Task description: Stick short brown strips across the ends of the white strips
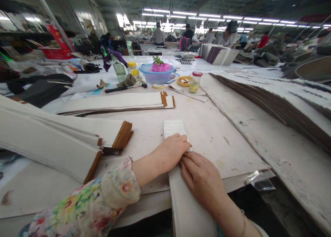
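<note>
A long white strip point(188, 209), perhaps leather or fabric, runs from the table's front edge up beneath both hands. My left hand point(172, 152) is closed over its far end, its fingers curled down beside a ribbed stack of white pieces point(172, 126). Against it, my right hand point(201, 173) presses with its fingers together on the strip's end, where a little brown shows. Both sets of fingertips are partly hidden. To the left lie white strips with brown folded ends point(124, 135), and a further pile of such strips point(116, 100) is behind.
A blue bowl point(156, 75) with pink material stands at the back, near a red-lidded jar point(196, 81), a yellow lid point(184, 81) and a black-handled tool point(125, 88). Stacked sheets point(284, 102) lie on the right. Several people are farther off.
</note>
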A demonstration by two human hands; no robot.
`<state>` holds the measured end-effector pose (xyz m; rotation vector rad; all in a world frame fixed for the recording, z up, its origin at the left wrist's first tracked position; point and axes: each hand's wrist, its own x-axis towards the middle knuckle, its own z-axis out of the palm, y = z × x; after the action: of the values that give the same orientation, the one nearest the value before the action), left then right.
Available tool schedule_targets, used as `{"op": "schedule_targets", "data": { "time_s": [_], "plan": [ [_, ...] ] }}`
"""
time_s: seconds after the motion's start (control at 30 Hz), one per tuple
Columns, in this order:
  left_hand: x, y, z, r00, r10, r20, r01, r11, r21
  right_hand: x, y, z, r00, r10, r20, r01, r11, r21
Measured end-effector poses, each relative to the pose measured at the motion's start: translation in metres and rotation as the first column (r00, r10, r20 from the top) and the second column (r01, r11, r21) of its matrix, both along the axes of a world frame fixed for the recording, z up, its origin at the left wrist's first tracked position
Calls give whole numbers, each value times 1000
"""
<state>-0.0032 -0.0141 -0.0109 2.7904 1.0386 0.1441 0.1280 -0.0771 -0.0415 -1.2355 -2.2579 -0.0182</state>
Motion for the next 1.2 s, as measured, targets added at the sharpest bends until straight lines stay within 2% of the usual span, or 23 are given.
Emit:
{"op": "schedule_targets", "data": {
  "time_s": [0.17,0.3,0.53,0.63,0.83,0.97,1.2],
  "plan": [
    [0,-3,0,1000,-1,-9,2,1000,24,-1,0,1,1000,-12,-12,12,1000,-12],
    [-8,0,-7,996,-2,94,2,1000,0,-1,0,2,1000,-9,-12,9,999,-31],
    [-28,1,-14,960,116,255,-100,992,-72,1,7,6,1000,13,25,-10,993,-116],
    [-29,0,-14,956,138,258,-116,988,-98,2,15,6,1000,-9,25,11,995,-100],
    [-27,-1,-14,963,127,236,-108,990,-92,10,29,-2,988,-127,82,122,990,70],
    [-27,1,-15,967,107,230,-86,992,-97,12,30,-4,983,-148,108,146,989,30],
    [-27,1,-13,974,68,215,-53,996,-73,10,31,4,988,-93,119,99,994,-46]
  ]
}}
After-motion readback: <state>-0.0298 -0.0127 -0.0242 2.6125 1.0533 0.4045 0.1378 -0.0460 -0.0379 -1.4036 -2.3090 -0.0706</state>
